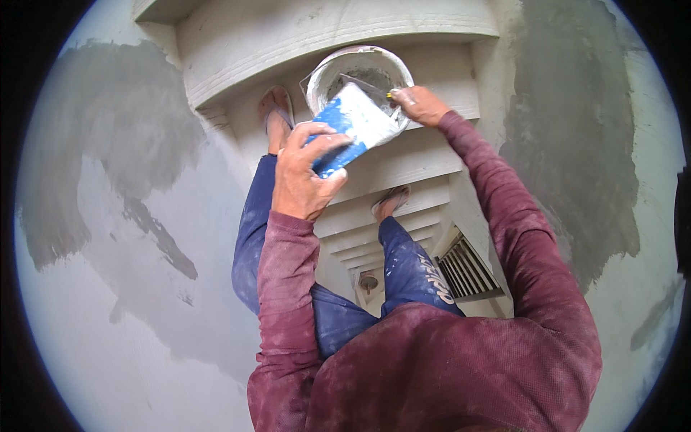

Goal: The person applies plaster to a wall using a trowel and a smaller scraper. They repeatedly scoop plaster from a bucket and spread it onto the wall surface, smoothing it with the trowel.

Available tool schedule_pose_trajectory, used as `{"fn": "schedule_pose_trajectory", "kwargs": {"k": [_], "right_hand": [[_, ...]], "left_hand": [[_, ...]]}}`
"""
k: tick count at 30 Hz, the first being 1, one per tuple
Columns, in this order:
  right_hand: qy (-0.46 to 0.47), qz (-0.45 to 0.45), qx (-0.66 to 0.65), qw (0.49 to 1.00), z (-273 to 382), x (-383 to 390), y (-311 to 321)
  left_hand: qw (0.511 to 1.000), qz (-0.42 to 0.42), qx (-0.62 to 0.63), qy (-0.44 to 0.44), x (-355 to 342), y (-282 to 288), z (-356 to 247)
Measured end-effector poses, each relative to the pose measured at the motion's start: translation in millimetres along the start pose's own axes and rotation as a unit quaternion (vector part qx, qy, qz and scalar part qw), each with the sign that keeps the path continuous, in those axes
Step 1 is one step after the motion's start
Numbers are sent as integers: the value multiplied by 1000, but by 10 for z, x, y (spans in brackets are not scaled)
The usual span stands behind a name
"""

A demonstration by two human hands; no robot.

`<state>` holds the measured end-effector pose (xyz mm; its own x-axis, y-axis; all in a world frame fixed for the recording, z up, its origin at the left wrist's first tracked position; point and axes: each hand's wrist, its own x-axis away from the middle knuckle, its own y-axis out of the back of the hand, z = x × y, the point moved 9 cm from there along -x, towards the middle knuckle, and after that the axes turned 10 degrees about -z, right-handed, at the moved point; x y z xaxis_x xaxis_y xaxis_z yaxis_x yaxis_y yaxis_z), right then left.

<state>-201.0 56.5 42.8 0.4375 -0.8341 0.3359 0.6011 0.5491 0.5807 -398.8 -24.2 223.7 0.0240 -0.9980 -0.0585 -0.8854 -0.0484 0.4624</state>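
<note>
My left hand [299,176] grips a flat blue plastering trowel [332,119], held tilted across the near rim of the bucket. White paste covers its far right part and smears the blue. Closed around the handle of a putty knife [371,88] is my right hand [423,106], at the bucket's right rim. The knife's blade lies over the bucket's mouth, partly hidden behind the trowel. A round white bucket [360,52] stands on a stair step, its inside coated with grey-white paste. White smears mark my fingers.
Pale stairs [403,158] rise ahead and drop away below me, with my sandalled feet on different steps. Grey wet-looking patches cover the left wall [144,108] and right wall [576,129]. A dark slatted grille [468,266] shows lower right.
</note>
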Motion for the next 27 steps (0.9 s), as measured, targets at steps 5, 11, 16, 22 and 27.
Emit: {"fn": "schedule_pose_trajectory", "kwargs": {"k": [5,11,16,22,27], "right_hand": [[-92,-32,167,981,-12,-110,-460],[-129,-4,243,961,52,-11,-445],[-104,57,266,957,122,20,-628],[-24,19,351,936,226,-279,-460],[-59,54,413,907,319,-593,-478]], "left_hand": [[974,-195,45,103,-38,406,248],[789,-273,429,345,-107,168,351],[713,-251,550,355,-138,121,465],[692,-288,598,283,-237,362,425],[693,-314,577,297,-193,494,454]]}}
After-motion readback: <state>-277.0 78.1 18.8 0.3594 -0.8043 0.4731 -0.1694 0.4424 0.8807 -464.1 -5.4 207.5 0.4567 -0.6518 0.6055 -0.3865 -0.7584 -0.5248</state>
